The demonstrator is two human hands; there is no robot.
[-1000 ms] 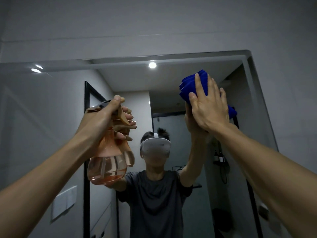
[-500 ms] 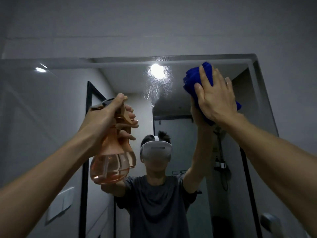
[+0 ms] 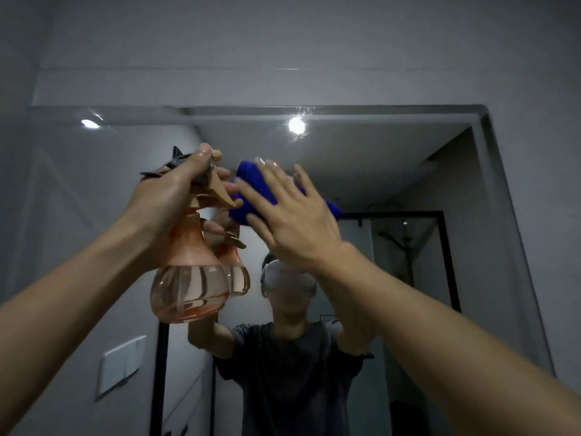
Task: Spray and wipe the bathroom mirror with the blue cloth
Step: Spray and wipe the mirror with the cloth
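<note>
The bathroom mirror (image 3: pixel 393 158) fills the wall ahead, with fine spray droplets near the reflected ceiling light. My right hand (image 3: pixel 289 215) lies flat with spread fingers on the folded blue cloth (image 3: pixel 251 187), pressing it against the glass at the mirror's upper middle. My left hand (image 3: pixel 169 196) grips the neck and trigger of an orange see-through spray bottle (image 3: pixel 188 278), held up just left of the cloth, nozzle toward the mirror. The bottle holds a little liquid at its bottom.
The mirror reflects a person in a grey T-shirt wearing a white headset (image 3: pixel 287 280), a black-framed doorway (image 3: pixel 446 262) and a shower fitting. A white wall switch plate (image 3: pixel 121 366) shows at lower left. Grey wall (image 3: pixel 283 42) runs above the mirror's top edge.
My right hand has slid the blue cloth down and left across the glass, from the upper right toward the bottle. Spray droplets appeared near the light, then thinned. The bottle stayed raised.
</note>
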